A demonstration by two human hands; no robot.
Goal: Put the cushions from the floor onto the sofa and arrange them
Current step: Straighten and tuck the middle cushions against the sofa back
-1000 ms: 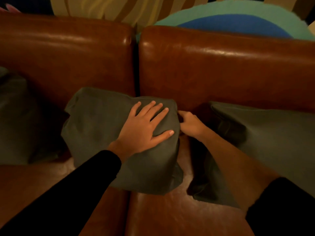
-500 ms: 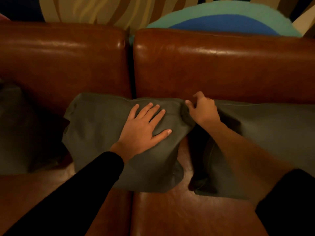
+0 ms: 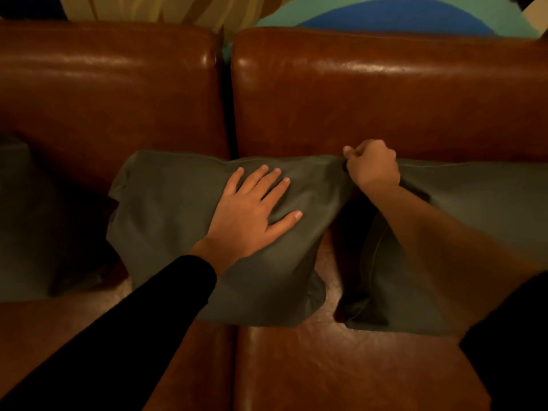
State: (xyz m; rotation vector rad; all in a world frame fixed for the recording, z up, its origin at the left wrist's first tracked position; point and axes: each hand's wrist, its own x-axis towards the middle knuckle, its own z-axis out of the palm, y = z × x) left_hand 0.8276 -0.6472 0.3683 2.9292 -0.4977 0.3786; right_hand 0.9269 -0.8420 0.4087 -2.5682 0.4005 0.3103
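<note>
Three dark grey-green cushions lean against the back of a brown leather sofa [image 3: 355,93]. The middle cushion [image 3: 166,221] straddles the gap between the two seats. My left hand [image 3: 252,215] lies flat on its front, fingers spread. My right hand [image 3: 370,167] is closed on the middle cushion's upper right corner, pinching the fabric and pulling it up and right. The right cushion [image 3: 474,203] sits behind my right forearm, partly hidden by it. The left cushion [image 3: 23,221] is at the left edge, dim and partly out of view.
The sofa's two seat pads [image 3: 341,366] show bare leather in front of the cushions. A dark gap [image 3: 229,99] splits the two backrests. Behind the sofa lies a rug [image 3: 385,16] with green, blue and striped areas.
My right hand moved up and right along the middle cushion's top edge and closed on its corner, stretching the cushion wider. My left hand stayed flat on the cushion.
</note>
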